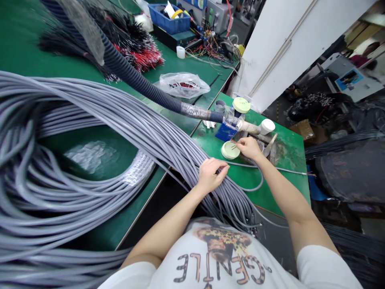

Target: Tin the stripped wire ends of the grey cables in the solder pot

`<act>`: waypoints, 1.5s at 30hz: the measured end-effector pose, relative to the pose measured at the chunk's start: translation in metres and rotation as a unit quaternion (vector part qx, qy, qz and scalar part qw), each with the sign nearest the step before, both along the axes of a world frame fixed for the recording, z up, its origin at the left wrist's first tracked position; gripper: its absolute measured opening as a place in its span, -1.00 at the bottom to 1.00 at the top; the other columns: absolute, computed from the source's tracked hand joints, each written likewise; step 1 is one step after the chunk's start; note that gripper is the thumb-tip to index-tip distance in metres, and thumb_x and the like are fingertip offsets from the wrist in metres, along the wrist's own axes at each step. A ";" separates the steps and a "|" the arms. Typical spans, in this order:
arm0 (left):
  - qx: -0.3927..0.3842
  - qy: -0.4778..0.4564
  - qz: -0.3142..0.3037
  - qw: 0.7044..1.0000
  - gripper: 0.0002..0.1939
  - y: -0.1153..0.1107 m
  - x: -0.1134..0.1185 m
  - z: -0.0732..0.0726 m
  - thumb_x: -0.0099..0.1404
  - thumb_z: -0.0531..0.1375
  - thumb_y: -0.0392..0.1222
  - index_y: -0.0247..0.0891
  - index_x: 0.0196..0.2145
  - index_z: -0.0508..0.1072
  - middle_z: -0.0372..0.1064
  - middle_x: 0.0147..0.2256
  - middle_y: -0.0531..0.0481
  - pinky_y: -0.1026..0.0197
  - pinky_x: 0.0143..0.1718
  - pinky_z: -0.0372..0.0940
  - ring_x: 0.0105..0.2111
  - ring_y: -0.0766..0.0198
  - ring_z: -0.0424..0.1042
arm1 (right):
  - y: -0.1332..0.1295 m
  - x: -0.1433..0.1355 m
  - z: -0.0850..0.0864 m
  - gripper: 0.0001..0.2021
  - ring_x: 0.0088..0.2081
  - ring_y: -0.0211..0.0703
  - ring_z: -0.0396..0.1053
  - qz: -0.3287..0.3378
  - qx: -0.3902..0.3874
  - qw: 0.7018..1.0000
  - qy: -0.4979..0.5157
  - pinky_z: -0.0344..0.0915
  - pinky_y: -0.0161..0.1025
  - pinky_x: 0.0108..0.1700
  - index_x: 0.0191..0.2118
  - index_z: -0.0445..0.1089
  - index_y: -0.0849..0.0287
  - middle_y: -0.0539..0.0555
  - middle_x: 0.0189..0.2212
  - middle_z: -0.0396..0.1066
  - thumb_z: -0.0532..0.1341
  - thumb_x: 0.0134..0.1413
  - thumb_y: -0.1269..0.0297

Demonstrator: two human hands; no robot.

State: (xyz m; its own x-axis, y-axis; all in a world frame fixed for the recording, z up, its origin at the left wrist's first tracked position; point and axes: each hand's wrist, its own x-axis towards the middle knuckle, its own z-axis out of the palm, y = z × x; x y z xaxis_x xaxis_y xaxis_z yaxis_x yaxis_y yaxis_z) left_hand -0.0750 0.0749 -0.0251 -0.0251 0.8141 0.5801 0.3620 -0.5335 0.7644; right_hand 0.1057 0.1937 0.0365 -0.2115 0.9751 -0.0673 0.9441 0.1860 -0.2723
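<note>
Right hand (248, 147) fingers pinched together on thin wires (234, 141), held over pale round tub (225, 155); left hand (210, 175) fingers loosely curled on grey cable bundle (168, 130), cannot tell if gripping; tub on green surface (293, 154), blue box (225, 132) just beyond, ribbed hose (144, 85) running past bundle

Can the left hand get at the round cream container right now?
Probably yes: the left hand rests on grey cables near the round cream container, though the right hand holds thin wires over it.
</note>
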 end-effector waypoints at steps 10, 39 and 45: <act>-0.003 0.001 0.002 1.000 -0.92 0.000 0.000 0.000 0.26 0.20 -0.21 -0.21 -0.39 0.46 0.47 -0.47 0.06 0.19 -0.35 0.15 -0.44 0.32 0.39 | -0.006 0.002 0.008 -0.76 -0.47 -0.21 0.31 0.005 0.022 0.999 -0.028 0.02 -0.30 -0.44 -0.45 0.52 0.21 0.08 -0.50 0.49 0.12 -0.03 0.26; -0.009 0.003 0.004 1.000 -0.93 0.002 0.003 0.000 0.23 0.22 -0.21 -0.22 -0.39 0.48 0.41 -0.53 0.06 0.20 -0.38 0.14 -0.49 0.32 0.34 | 0.021 0.130 -0.029 -0.76 -0.30 -0.04 0.45 -0.206 0.044 0.976 -0.059 0.21 -0.28 -0.32 -0.41 0.58 0.22 0.19 -0.41 0.54 0.18 -0.09 0.23; -0.005 0.003 0.005 1.000 -0.92 0.003 0.004 0.002 0.23 0.22 -0.20 -0.21 -0.40 0.48 0.41 -0.54 0.05 0.20 -0.39 0.14 -0.50 0.32 0.34 | 0.020 0.127 -0.024 -0.79 -0.36 -0.06 0.42 -0.210 0.053 0.976 -0.018 0.19 -0.27 -0.33 -0.49 0.55 0.23 0.17 -0.49 0.51 0.19 -0.15 0.25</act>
